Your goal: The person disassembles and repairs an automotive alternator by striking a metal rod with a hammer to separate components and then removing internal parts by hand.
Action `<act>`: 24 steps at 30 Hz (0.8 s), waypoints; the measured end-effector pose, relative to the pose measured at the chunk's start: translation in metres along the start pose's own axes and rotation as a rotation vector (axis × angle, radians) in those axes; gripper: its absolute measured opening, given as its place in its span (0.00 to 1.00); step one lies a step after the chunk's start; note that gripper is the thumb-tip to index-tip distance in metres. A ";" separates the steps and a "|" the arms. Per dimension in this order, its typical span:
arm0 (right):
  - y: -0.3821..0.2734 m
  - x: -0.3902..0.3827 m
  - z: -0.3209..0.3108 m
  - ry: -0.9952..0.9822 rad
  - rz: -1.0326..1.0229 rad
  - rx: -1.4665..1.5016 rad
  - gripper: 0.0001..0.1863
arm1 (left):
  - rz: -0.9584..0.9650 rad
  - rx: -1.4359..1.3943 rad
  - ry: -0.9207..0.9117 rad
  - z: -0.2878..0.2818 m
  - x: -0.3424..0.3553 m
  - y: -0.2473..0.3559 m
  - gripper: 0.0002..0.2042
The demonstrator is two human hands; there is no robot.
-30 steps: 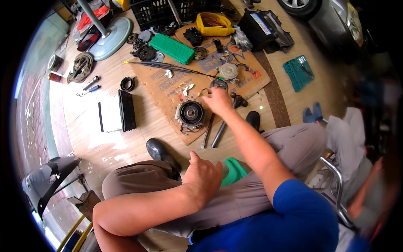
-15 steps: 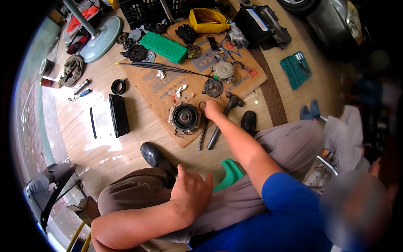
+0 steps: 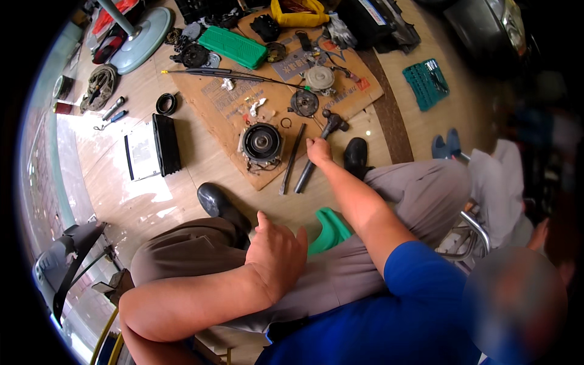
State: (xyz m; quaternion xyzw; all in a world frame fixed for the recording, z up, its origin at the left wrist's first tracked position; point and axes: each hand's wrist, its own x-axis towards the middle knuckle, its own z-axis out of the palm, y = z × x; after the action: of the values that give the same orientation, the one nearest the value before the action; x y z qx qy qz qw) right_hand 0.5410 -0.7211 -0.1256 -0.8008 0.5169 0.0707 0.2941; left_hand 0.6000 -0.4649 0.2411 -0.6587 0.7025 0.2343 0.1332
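Brown cardboard [image 3: 219,103] lies on the floor at twelve o'clock, carrying a round black motor part [image 3: 261,142]. At its two o'clock the right hand [image 3: 318,150] closes around the dark handle of a hammer [image 3: 316,152], beside a flat metal bar [image 3: 291,161]. Left hand [image 3: 277,255] rests open, fingers loosely apart, on the grey-trousered thigh [image 3: 201,255].

Dark hammer [image 3: 318,153] – slanted, on cardboard

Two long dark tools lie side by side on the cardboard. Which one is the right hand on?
The hammer, the right-hand one of the pair. Its handle runs up to a dark head, and the right hand rests on that handle. The plain straight bar beside it lies untouched.
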 end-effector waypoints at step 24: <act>-0.082 -0.166 0.000 -0.520 -0.478 -0.133 0.40 | 0.015 -0.019 0.080 0.016 0.020 0.077 0.05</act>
State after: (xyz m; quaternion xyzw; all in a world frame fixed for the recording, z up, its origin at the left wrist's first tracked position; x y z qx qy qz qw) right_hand 0.5367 -0.5660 -0.0238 -0.8718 0.2171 0.2348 0.3712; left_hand 0.5202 -0.4719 0.2291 -0.6634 0.7101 0.2152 0.0969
